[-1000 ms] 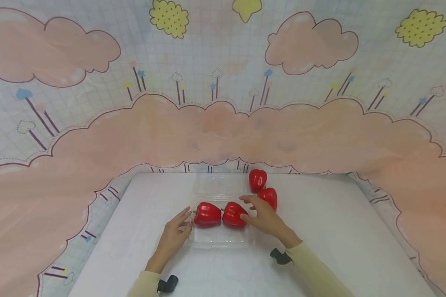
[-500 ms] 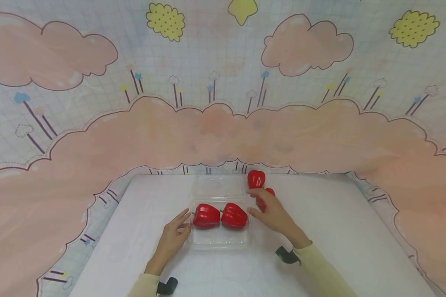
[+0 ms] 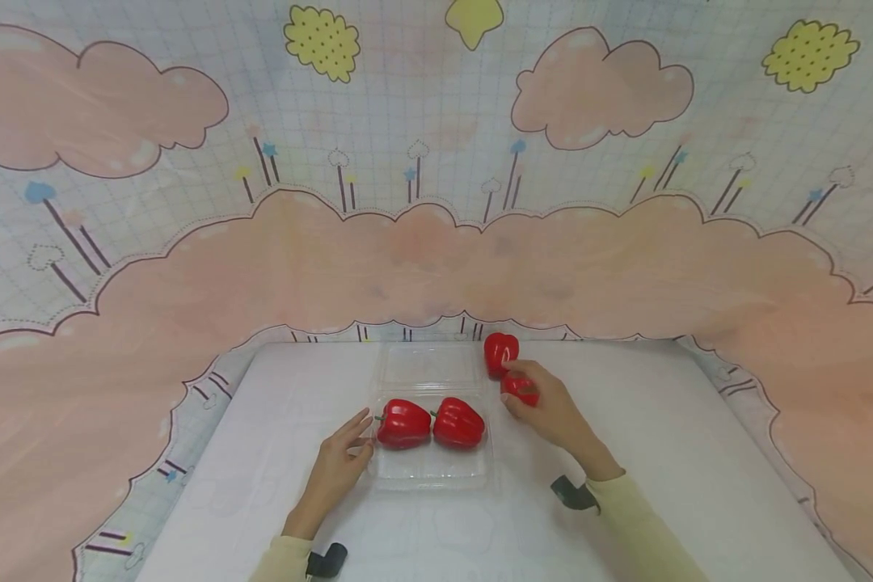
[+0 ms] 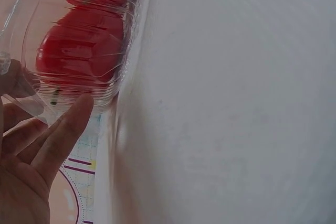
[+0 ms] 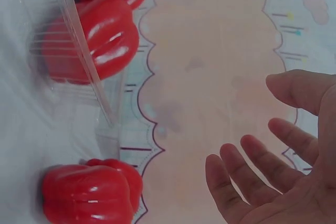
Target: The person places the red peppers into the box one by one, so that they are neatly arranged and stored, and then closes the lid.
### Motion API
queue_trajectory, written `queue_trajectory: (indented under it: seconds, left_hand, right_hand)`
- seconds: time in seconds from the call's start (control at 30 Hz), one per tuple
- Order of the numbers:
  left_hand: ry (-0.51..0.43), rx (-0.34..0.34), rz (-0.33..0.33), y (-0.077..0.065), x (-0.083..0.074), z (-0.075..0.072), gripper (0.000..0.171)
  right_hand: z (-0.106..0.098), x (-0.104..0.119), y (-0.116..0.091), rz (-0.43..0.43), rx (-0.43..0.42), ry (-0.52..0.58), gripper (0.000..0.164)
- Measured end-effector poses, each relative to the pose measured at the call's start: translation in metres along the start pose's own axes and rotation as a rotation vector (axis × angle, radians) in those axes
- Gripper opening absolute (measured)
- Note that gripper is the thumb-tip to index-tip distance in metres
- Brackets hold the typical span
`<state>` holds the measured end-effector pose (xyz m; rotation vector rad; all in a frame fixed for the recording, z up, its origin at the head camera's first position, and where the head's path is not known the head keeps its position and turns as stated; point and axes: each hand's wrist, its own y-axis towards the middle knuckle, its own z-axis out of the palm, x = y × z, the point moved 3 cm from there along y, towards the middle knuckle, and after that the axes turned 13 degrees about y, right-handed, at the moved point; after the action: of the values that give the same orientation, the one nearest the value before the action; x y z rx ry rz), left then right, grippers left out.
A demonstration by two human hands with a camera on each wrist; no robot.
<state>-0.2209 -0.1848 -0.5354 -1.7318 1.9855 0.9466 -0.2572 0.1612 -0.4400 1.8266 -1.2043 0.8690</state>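
Two red bell peppers lie side by side in a clear plastic clamshell box (image 3: 431, 475), the left pepper (image 3: 404, 425) and the right pepper (image 3: 459, 423). My left hand (image 3: 340, 458) rests its fairly straight fingers against the box's left wall; the left wrist view shows a fingertip (image 4: 84, 103) at the ribbed side. Right of the box, my right hand (image 3: 555, 411) is over a third pepper (image 3: 518, 390), partly hiding it. In the right wrist view its fingers (image 5: 257, 161) are spread, with nothing held. A fourth pepper (image 3: 499, 352) sits just behind the third.
The box's lid (image 3: 429, 364) lies folded back toward the rear of the white table (image 3: 684, 453). A patterned cloth backdrop (image 3: 436, 259) rises behind the table's far edge. A dark camera mount (image 3: 573, 493) sits at the right wrist.
My right hand has left the right pepper in the box and moved right, over the third pepper outside. My left hand has stayed at the box's left side.
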Motion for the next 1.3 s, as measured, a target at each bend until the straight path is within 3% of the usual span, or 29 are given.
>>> queue_trajectory:
  seconds: [0.43,0.87,1.3]
  left_hand:
    - [0.024,0.01,0.004,0.001,0.0,-0.002,0.046]
    - [0.04,-0.015,0.008,0.001,0.002,0.0,0.046]
    - [0.008,0.003,-0.007,0.001,0.003,0.002,0.045]
  right_hand:
    - [-0.016,-0.015,0.002,0.002,-0.081,0.009,0.054]
    - [-0.021,-0.036,0.005,0.116,-0.129,0.014,0.054]
    - [-0.023,-0.059,0.006,0.216,-0.162,0.043,0.054]
